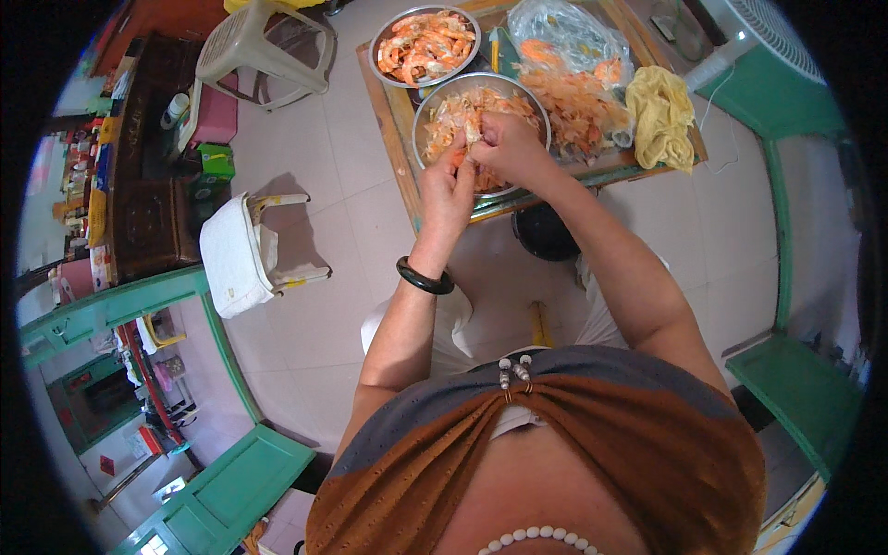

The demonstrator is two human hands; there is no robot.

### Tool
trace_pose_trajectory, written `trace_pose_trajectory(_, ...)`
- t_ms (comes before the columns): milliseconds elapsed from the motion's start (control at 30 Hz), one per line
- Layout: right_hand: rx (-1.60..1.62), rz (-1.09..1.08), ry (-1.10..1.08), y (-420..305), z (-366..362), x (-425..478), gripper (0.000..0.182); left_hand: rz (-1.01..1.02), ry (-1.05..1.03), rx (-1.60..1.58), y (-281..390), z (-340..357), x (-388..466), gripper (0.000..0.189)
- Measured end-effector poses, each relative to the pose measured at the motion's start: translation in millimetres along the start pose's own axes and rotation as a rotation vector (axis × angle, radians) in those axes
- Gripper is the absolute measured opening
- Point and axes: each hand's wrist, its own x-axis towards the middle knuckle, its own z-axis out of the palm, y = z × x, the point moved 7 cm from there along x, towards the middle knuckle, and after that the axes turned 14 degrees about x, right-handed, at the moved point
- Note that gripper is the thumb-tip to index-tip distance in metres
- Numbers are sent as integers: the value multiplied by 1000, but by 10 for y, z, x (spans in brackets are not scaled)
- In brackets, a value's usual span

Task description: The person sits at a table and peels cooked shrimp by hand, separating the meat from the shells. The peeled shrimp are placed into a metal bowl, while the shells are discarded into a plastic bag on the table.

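Note:
My left hand (449, 189) and my right hand (512, 147) meet over a round metal bowl (417, 142). Between their fingertips they hold an orange shrimp (473, 126), partly covered by the fingers. Below it, the bowl holds a heap of pale orange shrimp pieces or shells (444, 114); I cannot tell which. Behind stands a second metal bowl (374, 64), piled with whole-looking orange shrimp (427, 45). To the right of my right hand, a mound of loose shrimp shells (572, 104) lies against a clear plastic bag (569, 28).
The bowls stand on a low wood-framed table (388, 132). A crumpled yellow bag (660, 118) lies at its right corner, near a white fan (777, 35). Under the table's front edge is a black container (544, 232). Plastic stool (267, 52) and white-covered seat (236, 257) stand left.

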Motion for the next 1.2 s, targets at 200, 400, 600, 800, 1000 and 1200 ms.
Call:
trace_pose_trajectory(200,-158,-53,-33,20,-30,19,10,-43,-80,-28,10,15,-18,35)
trace_pose_trajectory(400,-311,-89,-20,-277,-60,-44,24,-88,-156,-121,-23,14,-22,34)
trace_pose_trajectory(600,-297,-71,-80,-267,-68,-47,24,-160,-252,-267,79,2,-41,31)
trace_pose_trajectory(800,-288,-112,-86,-306,-59,-43,22,-229,-251,-439,27,-17,-23,27)
trace_pose_trajectory(1000,-212,-53,-111,-258,-73,-40,16,-299,-250,-532,26,-50,15,25)
trace_pose_trajectory(1200,14,-66,-77,-236,-40,-95,7,-304,-156,-586,17,-98,74,22)
